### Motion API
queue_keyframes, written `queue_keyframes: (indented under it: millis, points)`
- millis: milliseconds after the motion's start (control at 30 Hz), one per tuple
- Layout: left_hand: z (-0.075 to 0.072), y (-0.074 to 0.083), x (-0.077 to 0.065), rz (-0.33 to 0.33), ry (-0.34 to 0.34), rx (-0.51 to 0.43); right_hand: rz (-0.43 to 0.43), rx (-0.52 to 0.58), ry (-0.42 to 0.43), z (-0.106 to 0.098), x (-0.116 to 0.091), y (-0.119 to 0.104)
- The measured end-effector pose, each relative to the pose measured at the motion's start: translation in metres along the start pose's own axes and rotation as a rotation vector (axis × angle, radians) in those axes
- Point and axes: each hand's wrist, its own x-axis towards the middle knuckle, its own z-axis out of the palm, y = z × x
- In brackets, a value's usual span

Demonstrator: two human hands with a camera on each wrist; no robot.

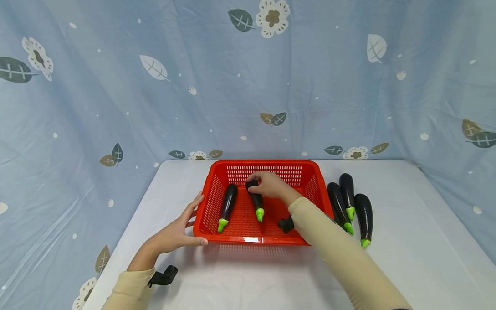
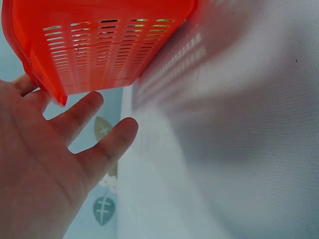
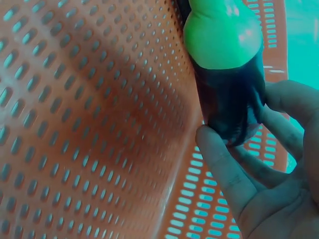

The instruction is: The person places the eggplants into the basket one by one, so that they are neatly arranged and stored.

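My right hand (image 1: 270,185) pinches the rounded dark end of an eggplant (image 1: 257,204) inside the red plastic basket (image 1: 251,239). In the right wrist view, fingers and thumb lie around that end of the eggplant (image 3: 227,89), its green cap pointing away from the palm. Left of it, a second eggplant (image 1: 228,206) lies on the basket floor. My left hand (image 1: 178,230) is at the basket's left side, fingers spread and fairly straight along the rim. In the left wrist view, fingertips of the left hand (image 2: 55,144) reach past the basket's perforated wall (image 2: 99,55).
Three more eggplants lie on the white table (image 1: 402,222) just right of the basket: one nearest its wall (image 1: 337,204), one behind (image 1: 346,190), one farthest right (image 1: 364,217). A blue patterned curtain (image 1: 229,82) surrounds the table at the back and sides.
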Motion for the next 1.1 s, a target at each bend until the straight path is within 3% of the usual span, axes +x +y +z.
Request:
queue_keyframes:
  millis: [367, 700, 1100]
  points:
    - [0.0, 0.002, 0.001, 0.005, -0.005, -0.006, 0.016, 0.019, -0.036, 0.008, 0.004, -0.005]
    - [0.001, 0.001, 0.0, 0.001, 0.002, 0.003, 0.035, 0.037, -0.152, 0.013, 0.004, -0.005]
    - [0.0, 0.001, 0.0, 0.001, 0.003, 0.003, 0.046, 0.065, -0.167, 0.011, 0.002, -0.006]
